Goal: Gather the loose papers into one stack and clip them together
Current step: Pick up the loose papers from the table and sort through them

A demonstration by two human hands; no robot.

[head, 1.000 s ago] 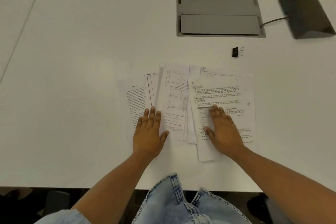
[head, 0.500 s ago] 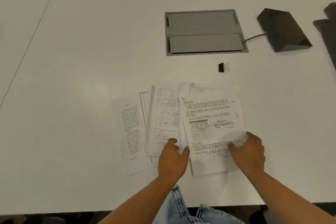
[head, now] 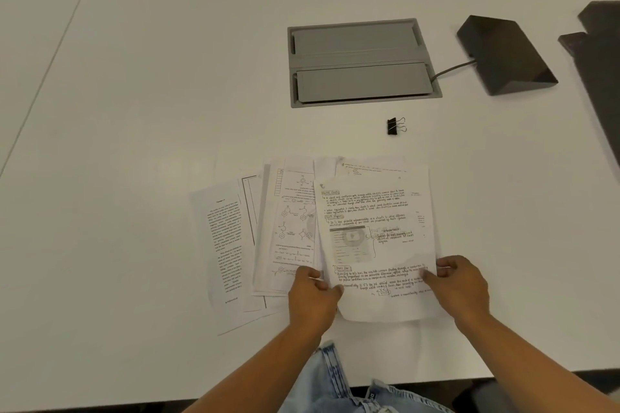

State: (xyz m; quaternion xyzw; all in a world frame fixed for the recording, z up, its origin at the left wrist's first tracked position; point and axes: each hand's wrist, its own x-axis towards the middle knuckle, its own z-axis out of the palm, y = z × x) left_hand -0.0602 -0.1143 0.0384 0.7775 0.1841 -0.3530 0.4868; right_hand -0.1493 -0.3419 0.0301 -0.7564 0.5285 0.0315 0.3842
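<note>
The left hand [head: 313, 295] and right hand [head: 461, 288] pinch the top sheet [head: 372, 208] by its edges, so a hasty pull may crease it or scatter the papers [head: 288, 238] beneath.

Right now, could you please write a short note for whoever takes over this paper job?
The left hand pinches the handwritten sheet at its left edge, the right hand at its right edge. The printed pages lie fanned out, overlapping, to its left. The binder clip lies apart on the white table, beyond the papers. Done: nothing stacked or clipped. Left: gather all sheets, square them, clip.
</note>
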